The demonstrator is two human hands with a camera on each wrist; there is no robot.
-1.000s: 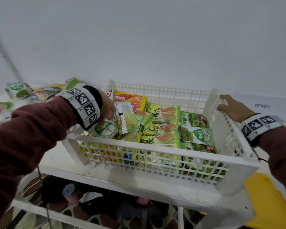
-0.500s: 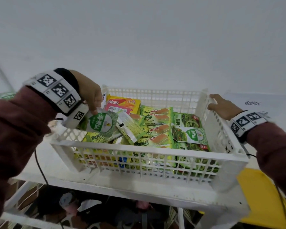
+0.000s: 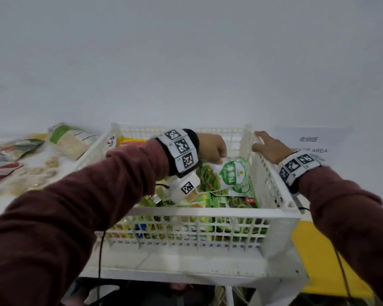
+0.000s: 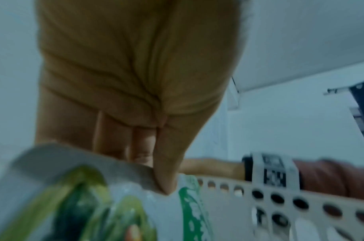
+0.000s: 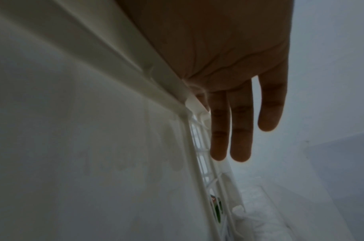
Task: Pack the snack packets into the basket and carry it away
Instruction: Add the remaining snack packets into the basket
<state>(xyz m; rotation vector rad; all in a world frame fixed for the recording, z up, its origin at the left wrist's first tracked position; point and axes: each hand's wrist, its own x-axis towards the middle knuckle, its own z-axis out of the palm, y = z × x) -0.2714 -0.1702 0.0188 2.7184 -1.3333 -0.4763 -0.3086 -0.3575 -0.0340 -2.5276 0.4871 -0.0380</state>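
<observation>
A white lattice basket (image 3: 208,214) stands on the white table, holding several green and yellow snack packets. My left hand (image 3: 219,160) reaches across it and pinches the top edge of a green-and-white packet (image 3: 232,175), which hangs over the packets at the basket's right end. In the left wrist view the thumb (image 4: 164,171) presses the packet (image 4: 94,203) against the fingers, next to the basket wall (image 4: 300,203). My right hand (image 3: 261,142) rests on the rim of the right wall. Its fingers (image 5: 238,130) point straight along the outside of the wall (image 5: 94,114); the thumb is hidden.
More loose snack packets (image 3: 64,140) lie on the table left of the basket. A paper storage-area label (image 3: 308,144) lies on the table to the right. A yellow surface (image 3: 323,261) sits below the right front corner. A white wall stands close behind.
My left hand lifted the green-and-white packet from the basket's left side and carried it across to the right end, close to my right hand, which stayed on the rim.
</observation>
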